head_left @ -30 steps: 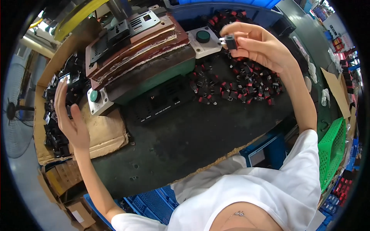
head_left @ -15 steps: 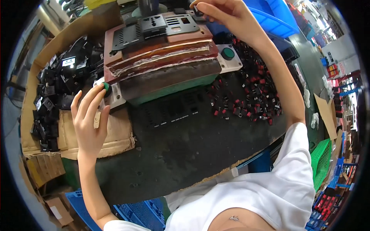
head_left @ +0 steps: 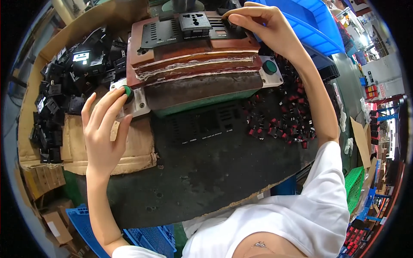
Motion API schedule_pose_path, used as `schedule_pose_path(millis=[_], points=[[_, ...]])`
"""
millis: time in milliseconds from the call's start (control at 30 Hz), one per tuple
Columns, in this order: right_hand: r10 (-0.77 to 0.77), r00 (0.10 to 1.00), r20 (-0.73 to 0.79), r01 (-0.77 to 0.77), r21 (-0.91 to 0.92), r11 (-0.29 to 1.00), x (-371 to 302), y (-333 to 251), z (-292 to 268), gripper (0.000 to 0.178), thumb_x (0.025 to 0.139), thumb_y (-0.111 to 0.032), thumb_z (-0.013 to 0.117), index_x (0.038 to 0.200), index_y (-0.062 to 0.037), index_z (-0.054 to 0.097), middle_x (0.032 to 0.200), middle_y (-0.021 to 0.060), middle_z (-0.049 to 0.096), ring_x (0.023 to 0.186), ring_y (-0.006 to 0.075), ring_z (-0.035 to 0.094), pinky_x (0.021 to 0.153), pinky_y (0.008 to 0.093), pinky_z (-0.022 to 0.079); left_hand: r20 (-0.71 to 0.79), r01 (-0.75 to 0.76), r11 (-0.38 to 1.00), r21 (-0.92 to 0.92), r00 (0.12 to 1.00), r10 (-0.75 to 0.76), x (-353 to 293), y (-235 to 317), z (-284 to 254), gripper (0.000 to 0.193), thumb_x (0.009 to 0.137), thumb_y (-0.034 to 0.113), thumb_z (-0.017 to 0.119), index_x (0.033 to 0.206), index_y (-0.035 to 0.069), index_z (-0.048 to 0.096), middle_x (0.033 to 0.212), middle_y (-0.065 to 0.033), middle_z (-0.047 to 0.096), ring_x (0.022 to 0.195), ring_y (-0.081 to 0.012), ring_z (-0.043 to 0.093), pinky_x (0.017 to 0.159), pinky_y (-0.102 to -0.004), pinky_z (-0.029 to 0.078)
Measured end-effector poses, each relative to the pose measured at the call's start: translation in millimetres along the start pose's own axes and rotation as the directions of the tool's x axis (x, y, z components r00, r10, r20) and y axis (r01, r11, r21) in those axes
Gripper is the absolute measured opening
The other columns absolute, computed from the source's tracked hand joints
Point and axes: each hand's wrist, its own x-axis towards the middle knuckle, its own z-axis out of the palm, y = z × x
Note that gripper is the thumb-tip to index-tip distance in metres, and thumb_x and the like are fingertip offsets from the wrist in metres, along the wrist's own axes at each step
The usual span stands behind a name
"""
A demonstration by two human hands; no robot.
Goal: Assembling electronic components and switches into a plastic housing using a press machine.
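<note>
My left hand (head_left: 103, 133) is spread open over brown cardboard (head_left: 133, 146), its fingertips at the left green push button (head_left: 126, 90) of a press fixture. My right hand (head_left: 262, 30) reaches to the top right of the fixture, fingers pinched on a small black switch (head_left: 231, 21) at the black perforated panel (head_left: 172, 32). That panel lies on the brown block (head_left: 193, 60) and carries a socket insert (head_left: 195, 19). A second green button (head_left: 269, 67) sits on the fixture's right side, below my right wrist.
A heap of small red-and-black switches (head_left: 284, 120) lies on the dark mat (head_left: 206, 172) to the right. Black socket parts (head_left: 64, 86) are piled at left. Another black panel (head_left: 202, 124) lies flat before the fixture. A blue bin (head_left: 309, 30) stands behind.
My right hand carried the small switch from above the red pile up to the panel on the fixture. My left hand moved in from the left onto the green button.
</note>
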Motion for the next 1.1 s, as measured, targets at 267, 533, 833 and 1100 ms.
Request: schedule_pose_path(millis=[267,533,833,1100], points=[[0.118,0.960,-0.255,-0.175,-0.213,0.961,-23.0,-19.4,-38.1,0.023,0.092,-0.019,0.055,0.093,0.0030,0.062,0.067,0.0042,0.054,0.060,0.0118,0.048,0.056,0.0255,0.040,0.000,-0.014,1.000,-0.007,1.000,0.014,3.5,4.5,-0.2,0.037,0.083,0.005,0.060,0.120,0.004,0.055,0.122,-0.0086,0.057,0.115,-0.0261,0.051,0.104,-0.0415,0.031],[0.162,0.970,0.181,-0.049,-0.508,0.860,-84.0,16.2,-36.7,0.025,0.079,-0.010,0.062,0.062,0.0068,0.053,0.055,0.0169,0.043,0.048,0.0276,0.041,0.048,0.0358,0.033,0.087,0.067,0.998,0.019,0.994,-0.068,7.1,11.1,-9.3,0.047,0.081,0.006,0.059,0.126,0.002,0.046,0.118,-0.0106,0.058,0.115,-0.0275,0.050,0.106,-0.0445,0.025],[0.211,0.920,0.331,-0.078,-0.372,0.925,-65.5,22.2,-50.1,0.022,0.078,-0.011,0.068,0.068,0.0069,0.060,0.050,0.0110,0.040,0.047,0.0113,0.033,0.045,0.0279,0.033,0.099,0.092,0.996,0.024,0.991,-0.093,10.7,17.1,-7.9,0.048,0.081,0.005,0.057,0.127,0.003,0.043,0.117,-0.0140,0.058,0.110,-0.0302,0.052,0.108,-0.0469,0.023],[0.543,0.717,0.437,-0.230,-0.588,0.776,-24.5,18.6,-49.6,0.031,0.069,-0.025,0.072,0.062,0.0037,0.063,0.052,0.0077,0.057,0.047,0.0133,0.055,0.044,0.0266,0.041,0.114,0.088,0.996,-0.004,0.990,-0.087,10.7,17.5,-9.5,0.042,0.083,0.004,0.052,0.123,-0.001,0.044,0.120,-0.0158,0.056,0.115,-0.0300,0.050,0.109,-0.0486,0.019]])
